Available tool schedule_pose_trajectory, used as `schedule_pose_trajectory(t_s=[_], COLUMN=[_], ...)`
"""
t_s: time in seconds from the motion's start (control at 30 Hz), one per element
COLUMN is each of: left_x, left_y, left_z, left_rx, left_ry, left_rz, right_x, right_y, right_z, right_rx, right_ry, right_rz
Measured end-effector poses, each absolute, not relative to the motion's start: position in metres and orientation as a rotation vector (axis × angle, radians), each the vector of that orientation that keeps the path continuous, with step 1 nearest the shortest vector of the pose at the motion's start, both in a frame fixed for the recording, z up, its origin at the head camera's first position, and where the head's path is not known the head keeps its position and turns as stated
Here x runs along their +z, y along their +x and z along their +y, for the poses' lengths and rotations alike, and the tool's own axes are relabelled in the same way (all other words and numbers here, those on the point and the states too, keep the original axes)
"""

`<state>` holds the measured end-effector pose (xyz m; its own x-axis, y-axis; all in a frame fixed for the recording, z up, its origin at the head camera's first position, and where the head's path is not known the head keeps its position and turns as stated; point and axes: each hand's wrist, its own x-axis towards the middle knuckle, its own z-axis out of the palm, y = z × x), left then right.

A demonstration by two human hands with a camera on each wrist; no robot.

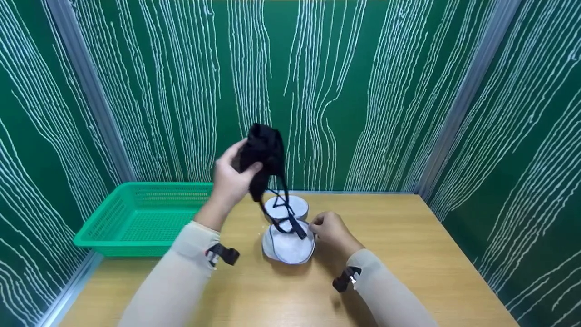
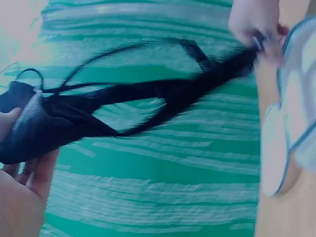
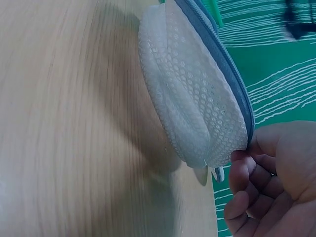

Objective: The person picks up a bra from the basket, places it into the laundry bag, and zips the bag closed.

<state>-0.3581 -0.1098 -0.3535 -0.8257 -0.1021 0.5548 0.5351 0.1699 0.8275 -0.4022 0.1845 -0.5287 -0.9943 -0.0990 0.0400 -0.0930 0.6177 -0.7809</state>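
Above the table, the left hand (image 1: pixel 233 177) grips a black fabric item (image 1: pixel 268 150) whose straps hang down over a white mesh bag (image 1: pixel 295 247). In the left wrist view the black bundle (image 2: pixel 54 118) lies between thumb and fingers, its straps blurred. The right hand (image 1: pixel 333 231) pinches the mesh bag's edge near its grey zipper; the right wrist view shows thumb and fingertips of the hand (image 3: pixel 266 182) at the rim of the bag (image 3: pixel 192 94). Whether the strap end touches the bag is unclear.
A green plastic basket (image 1: pixel 154 227) stands at the left of the wooden table (image 1: pixel 386 218). Behind the mesh bag is a second round white item (image 1: pixel 297 205). Green walls with white lines (image 1: pixel 317 91) surround the table at the back and sides.
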Motion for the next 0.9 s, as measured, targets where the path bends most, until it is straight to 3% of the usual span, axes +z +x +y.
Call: schedule_pose_trajectory(t_s=[0.27, 0.57, 0.9], left_x=[-0.407, -0.490, -0.519], left_y=[-0.362, -0.372, -0.374], left_z=[-0.058, -0.047, -0.042], left_rx=[-1.794, -1.335, -0.966], left_ry=[-0.462, -0.611, -0.741], left_rz=[-2.060, -2.449, -2.852], right_x=[-0.530, -0.533, -0.528], right_y=[-0.401, -0.402, -0.401], right_z=[0.184, 0.185, 0.186], right_rx=[-1.341, -1.383, -1.433], right_ry=[-0.182, -0.235, -0.157], right_rz=[2.848, 2.836, 2.767])
